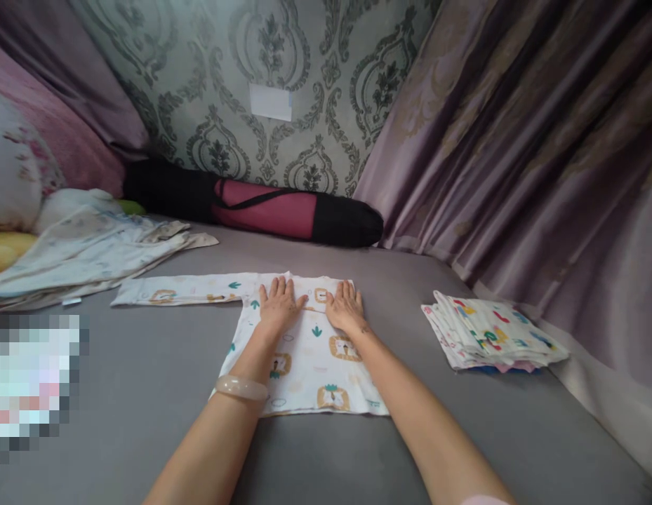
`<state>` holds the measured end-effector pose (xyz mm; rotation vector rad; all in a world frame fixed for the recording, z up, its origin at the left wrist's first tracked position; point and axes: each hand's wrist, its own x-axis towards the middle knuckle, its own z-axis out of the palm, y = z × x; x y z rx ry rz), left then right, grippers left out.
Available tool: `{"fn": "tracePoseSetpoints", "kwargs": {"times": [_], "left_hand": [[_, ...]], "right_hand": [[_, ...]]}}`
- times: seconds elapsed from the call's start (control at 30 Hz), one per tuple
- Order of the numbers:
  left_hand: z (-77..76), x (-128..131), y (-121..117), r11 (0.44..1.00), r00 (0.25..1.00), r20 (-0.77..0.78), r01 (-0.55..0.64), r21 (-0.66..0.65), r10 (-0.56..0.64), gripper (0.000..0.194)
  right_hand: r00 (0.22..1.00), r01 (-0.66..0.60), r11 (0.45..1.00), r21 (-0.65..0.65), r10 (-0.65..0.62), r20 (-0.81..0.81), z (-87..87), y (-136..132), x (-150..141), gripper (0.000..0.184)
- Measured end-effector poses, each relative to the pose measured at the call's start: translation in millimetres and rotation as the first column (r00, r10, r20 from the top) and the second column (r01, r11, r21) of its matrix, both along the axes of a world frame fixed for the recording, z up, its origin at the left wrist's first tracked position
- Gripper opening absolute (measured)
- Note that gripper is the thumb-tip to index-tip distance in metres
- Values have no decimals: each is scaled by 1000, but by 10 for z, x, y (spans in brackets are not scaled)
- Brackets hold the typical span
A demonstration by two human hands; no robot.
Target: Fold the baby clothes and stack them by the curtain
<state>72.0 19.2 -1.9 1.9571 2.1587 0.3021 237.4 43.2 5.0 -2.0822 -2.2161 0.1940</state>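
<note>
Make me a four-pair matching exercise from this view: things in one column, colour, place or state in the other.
1. Bag
2. Stack
3. Shirt
4. Bangle

A. under the left hand and right hand
B. around the left forearm
C. black and dark pink
D. folded cloth, right of the shirt

Pairs: 1-C, 2-D, 3-A, 4-B

Includes a long black-and-pink bag (265,209) lying on grey fabric (147,393) along the foot of a patterned wall (199,42), below a white rectangle (271,102), with mauve curtains (488,140) hanging either side and a floral cushion (12,161) near a yellow object (10,249).
</note>
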Motion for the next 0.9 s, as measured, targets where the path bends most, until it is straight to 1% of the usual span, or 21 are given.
{"fn": "tracePoseSetpoints", "kwargs": {"times": [0.1, 0.17, 0.33, 0.4, 0.43, 0.53, 0.6, 0.67, 0.73, 0.8, 0.83, 0.9], "left_hand": [[14, 3, -8, 1000, 999, -36, -17, -9, 17, 71], [10, 9, -12, 999, 998, -57, -32, 7, 32, 73], [-24, 27, -16, 998, 994, -86, -59, 24, 61, 72], [-45, 28, -20, 997, 994, -87, -64, 37, 67, 69], [-55, 27, -24, 997, 994, -86, -64, 53, 68, 67], [-70, 21, -46, 989, 993, -96, -59, 133, 72, 65], [-64, 18, -65, 978, 990, -117, -56, 203, 81, 65], [-56, 15, -83, 966, 987, -141, -45, 255, 83, 63], [-55, 10, -94, 958, 985, -157, -25, 287, 73, 62], [-66, 4, -101, 949, 984, -166, -15, 315, 71, 61], [-73, 1, -104, 944, 983, -166, -17, 328, 75, 60], [-86, -4, -107, 937, 984, -158, -25, 347, 85, 60]], "right_hand": [[997, -69, 996, 49, 67, 47, -23, 55, 156, 63], [994, -108, 991, 76, 107, 28, -61, 68, 237, 62], [991, -95, 993, 76, 101, -83, -155, 63, 295, 62], [980, -95, 993, 65, 104, -168, -134, 83, 301, 62], [965, -94, 995, 44, 102, -243, -105, 99, 316, 61], [867, -89, 995, -54, 50, -495, 33, 132, 421, 58], [815, -80, 993, -92, 12, -580, 122, 78, 521, 56], [807, -82, 993, -89, 14, -590, 167, -86, 609, 56], [829, -157, 986, -58, 99, -551, 156, -363, 665, 58], [863, -289, 957, -28, 247, -441, 116, -718, 702, 62], [875, -339, 940, -35, 301, -379, 99, -908, 722, 64], [893, -379, 923, -69, 345, -290, 98, -1280, 781, 65]]}}
